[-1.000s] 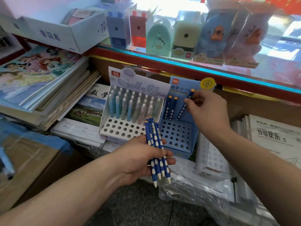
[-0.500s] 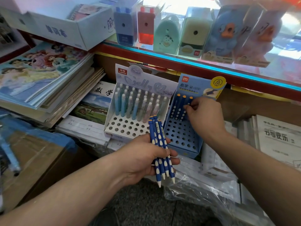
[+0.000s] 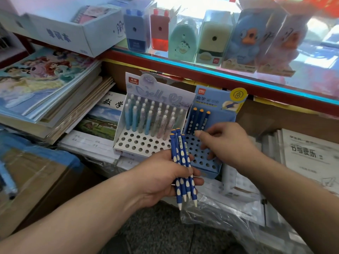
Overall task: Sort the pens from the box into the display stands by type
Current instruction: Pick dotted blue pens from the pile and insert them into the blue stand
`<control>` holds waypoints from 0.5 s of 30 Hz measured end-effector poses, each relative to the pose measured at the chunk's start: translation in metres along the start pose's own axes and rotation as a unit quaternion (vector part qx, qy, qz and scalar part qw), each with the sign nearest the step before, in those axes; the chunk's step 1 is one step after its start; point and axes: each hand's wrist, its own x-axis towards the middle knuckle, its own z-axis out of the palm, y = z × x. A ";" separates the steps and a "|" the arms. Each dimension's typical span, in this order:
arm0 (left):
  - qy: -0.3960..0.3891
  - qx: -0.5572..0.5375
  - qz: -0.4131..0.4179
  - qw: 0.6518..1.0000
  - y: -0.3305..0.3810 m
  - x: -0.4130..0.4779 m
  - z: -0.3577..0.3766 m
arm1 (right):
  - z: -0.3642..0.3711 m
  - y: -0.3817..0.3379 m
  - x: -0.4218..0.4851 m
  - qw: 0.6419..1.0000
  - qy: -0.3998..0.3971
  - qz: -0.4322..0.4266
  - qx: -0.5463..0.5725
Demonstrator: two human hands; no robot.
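Note:
My left hand [image 3: 161, 176] grips a bundle of several dark blue pens with white dots [image 3: 181, 162], tips pointing down. Behind it stands the blue display stand [image 3: 201, 154] with three of the same blue pens [image 3: 200, 120] upright in its back row. My right hand [image 3: 225, 142] hovers over that stand, fingers loosely curled and holding nothing, thumb and forefinger close to the top of the bundle. To the left is the white display stand [image 3: 139, 143] with several pastel pens [image 3: 150, 116] in its back rows.
Stacks of notebooks [image 3: 45, 96] lie at the left, a cardboard box [image 3: 36, 180] below them. A glass counter edge [image 3: 201, 70] carries pencil sharpeners [image 3: 212, 37] above the stands. Clear plastic wrap [image 3: 229, 217] and workbooks [image 3: 310, 158] lie at the right.
My right hand set a blue pen into the blue stand's back row, let go, and drew back toward the bundle. The left hand kept holding its pens.

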 end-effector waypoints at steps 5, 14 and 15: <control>-0.053 0.023 -0.010 0.998 -0.003 0.001 0.009 | -0.001 -0.002 -0.012 0.983 -0.127 0.032 0.132; 0.016 -0.015 -0.024 0.999 -0.004 0.006 0.005 | -0.047 0.013 0.021 0.962 0.207 -0.053 0.168; 0.018 -0.017 -0.027 0.999 -0.004 0.006 0.005 | -0.044 0.015 0.024 0.962 0.214 -0.059 0.157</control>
